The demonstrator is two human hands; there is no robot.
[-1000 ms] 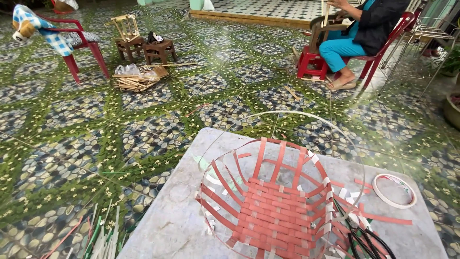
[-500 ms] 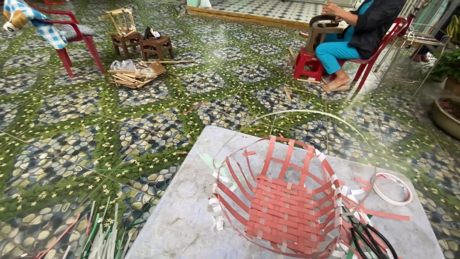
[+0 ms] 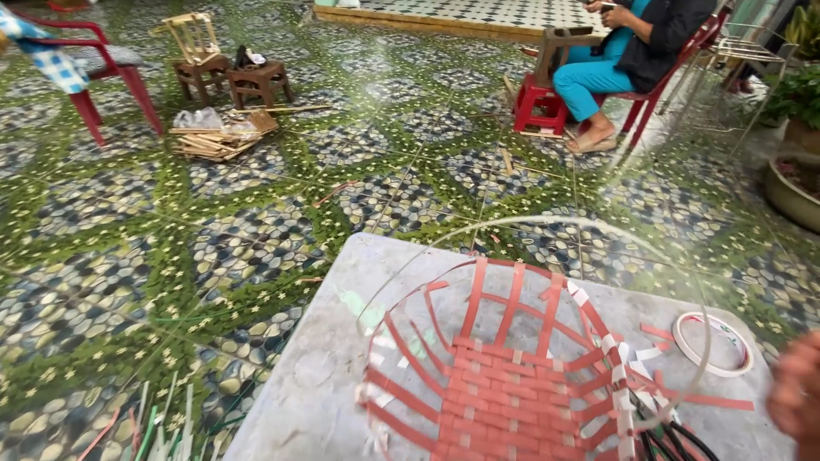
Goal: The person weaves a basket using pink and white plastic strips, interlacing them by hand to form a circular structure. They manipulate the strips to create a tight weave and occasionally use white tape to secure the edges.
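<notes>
Since the earlier frames the view has closed in on the half-woven red strip basket (image 3: 504,376), and a hand (image 3: 799,397) now shows at the right edge, blurred, so I cannot tell how its fingers are set. The basket lies just left of it on the grey slab (image 3: 325,384), the tape roll (image 3: 713,341) nearer. Its loose uprights could spring apart, since nothing holds them.

Red woven basket (image 3: 504,384), white tape roll (image 3: 713,343), grey table (image 3: 316,393), green-blue patterned floor (image 3: 213,248).
</notes>
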